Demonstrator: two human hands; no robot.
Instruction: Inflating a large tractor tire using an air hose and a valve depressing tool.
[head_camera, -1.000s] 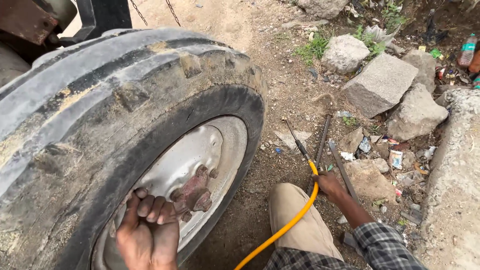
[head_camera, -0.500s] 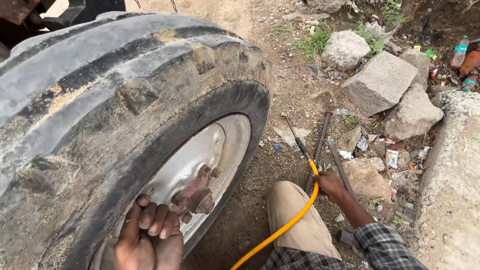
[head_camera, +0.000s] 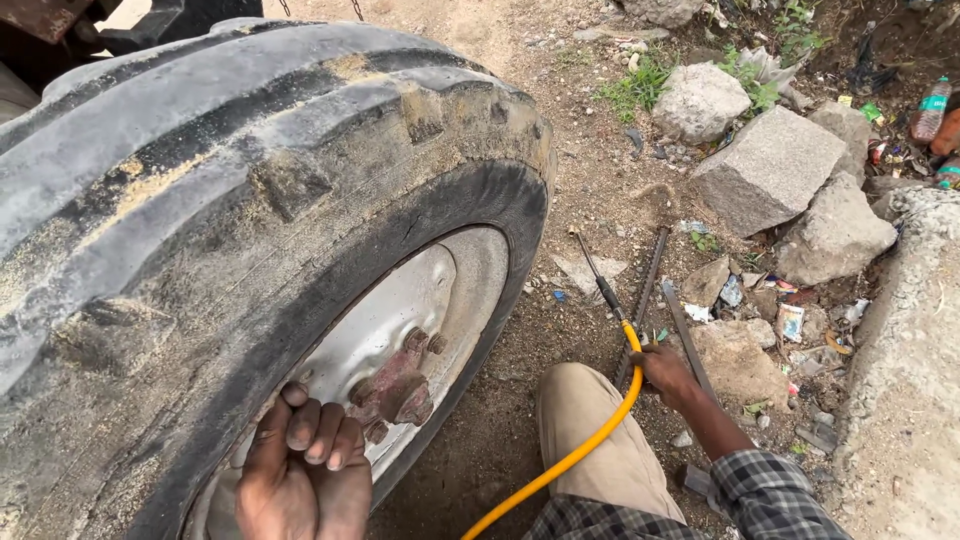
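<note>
Dirt and gravel ground (head_camera: 590, 190) everywhere, roadside kind of spot, with rubble off to the far right. Going from the left: a huge worn tyre (head_camera: 230, 200) fills most of my view, chunky tread caked in dried mud, mounted on a pale silver-grey rim (head_camera: 400, 330). Rusty hub (head_camera: 400, 385) sits in the middle of that rim, with a couple of reddish-brown nuts sticking out.

My left hand (head_camera: 305, 470) is down at the near edge, fingers (head_camera: 318, 432) curled and resting against the rim just left of the hub. It's not wrapped around anything, just pressed on the metal with the fingers bent over.

Moving right, my knee in khaki trousers (head_camera: 600, 440) is on the ground near the wheel. A yellow hose (head_camera: 590, 440) runs up across it from the bottom of the view and ends in a thin dark metal nozzle (head_camera: 597, 275) pointing to the far side, lying on the dirt just right of the tyre.

My right hand (head_camera: 665, 372), plaid sleeve (head_camera: 770, 495) behind it, is closed down where the hose meets a long dark iron bar (head_camera: 645, 295) lying on the ground. Can't honestly tell which of the two it's gripping, they cross right under the fingers. A second flat bar (head_camera: 685, 335) lies just beside it to the right.

Farther right: big grey stone blocks (head_camera: 770, 170), scattered litter (head_camera: 790, 320), some weeds (head_camera: 640, 90), a plastic bottle (head_camera: 928, 108) at the far corner, and a rough concrete kerb (head_camera: 910, 380) along the right edge.
</note>
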